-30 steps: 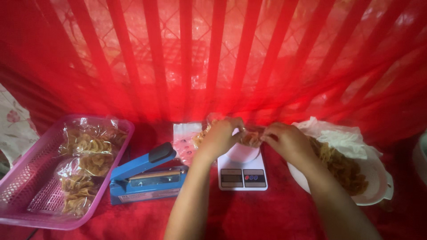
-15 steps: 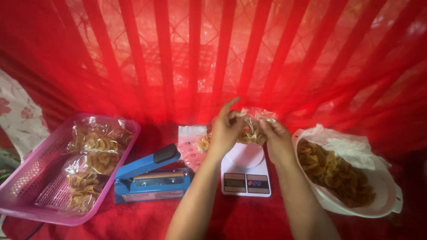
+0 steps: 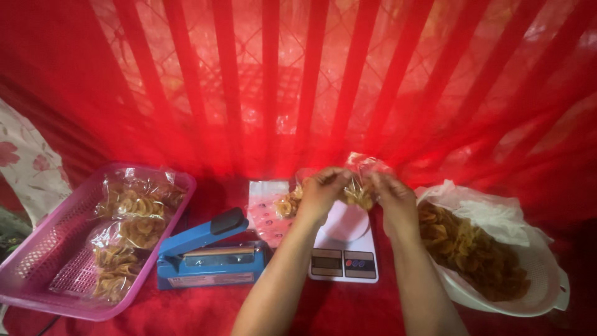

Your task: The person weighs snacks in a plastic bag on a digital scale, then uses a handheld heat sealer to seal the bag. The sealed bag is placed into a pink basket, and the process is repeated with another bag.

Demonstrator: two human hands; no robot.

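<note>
- A red cloth covers the surface, and a red curtain hangs behind it.
- A pink basket sits at the far left, holding sealed bags of chips.
- A white bowl at the right, lined with plastic, is heaped with loose chips.
- A blue heat sealer stands between basket and scale, its arm raised.
- A white kitchen scale lies in the middle, just below the hands.
- A stack of empty bags lies behind the sealer.
- The left hand and right hand are both closed on a small clear bag of chips, pinching it from either side, held up just above the scale's plate.
</note>
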